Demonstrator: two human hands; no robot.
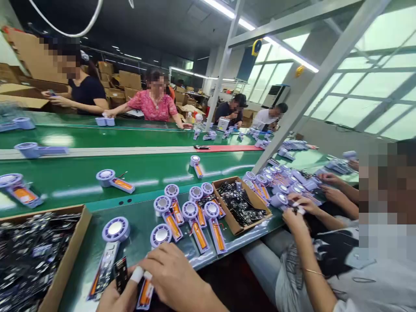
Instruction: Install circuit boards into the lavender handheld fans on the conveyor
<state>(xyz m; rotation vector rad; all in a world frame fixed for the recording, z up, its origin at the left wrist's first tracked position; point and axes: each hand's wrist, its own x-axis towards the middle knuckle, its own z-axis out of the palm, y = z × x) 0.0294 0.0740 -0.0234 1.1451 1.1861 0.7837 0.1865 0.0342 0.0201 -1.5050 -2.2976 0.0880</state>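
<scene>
At the bottom of the head view, my left hand (118,294) grips a small black circuit board (121,274) between its fingers. My right hand (175,275) is closed beside it, its fingertips at a purple fan unit (161,235) whose handle holds an orange battery (146,292). White wraps cover some fingertips. To the left of my hands lies another purple fan (115,229) with a board in its open handle. Several open purple fans with orange batteries (199,235) lie just beyond my right hand.
A cardboard box of black boards (85,216) stands at the left, a smaller one (265,213) at centre right. Fans ride on the green belt (156,167) beyond. A slanted metal post (276,143) rises at right. Co-workers sit across and to the right; one person's hands (297,210) work near piled fans.
</scene>
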